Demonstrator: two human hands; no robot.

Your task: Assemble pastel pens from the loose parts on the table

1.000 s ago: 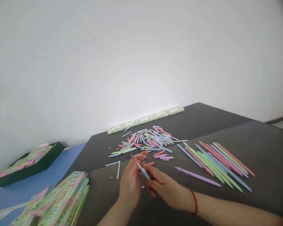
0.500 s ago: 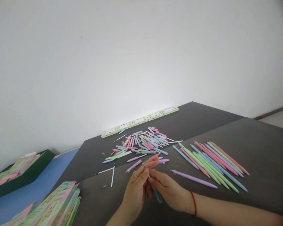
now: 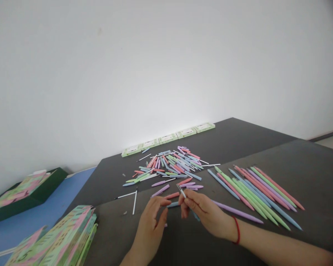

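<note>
My right hand [image 3: 205, 212] pinches a white pen refill [image 3: 182, 192], its thin tip pointing up and to the left. A light-blue barrel end [image 3: 195, 216] shows beneath the fingers; how it joins the refill is hidden. Apart from it, my left hand [image 3: 152, 221] has thumb and index finger spread with nothing between them. Close to those fingertips lie a blue pen part [image 3: 172, 204] and a red pen part [image 3: 172, 195]. A purple pen [image 3: 238, 212] lies behind my right hand, partly covered by it.
Beyond my hands spreads a heap of coloured pen parts and white refills [image 3: 174, 162]. Assembled pens [image 3: 261, 195] lie in a row at right. Flat green boxes [image 3: 168, 137] line the wall. Printed packs [image 3: 58, 236] and a dark green box [image 3: 41, 194] are at left.
My hands have moved apart. The left has let go and opened toward the left; the right keeps the refill and has shifted slightly right. The view has tilted slightly.
</note>
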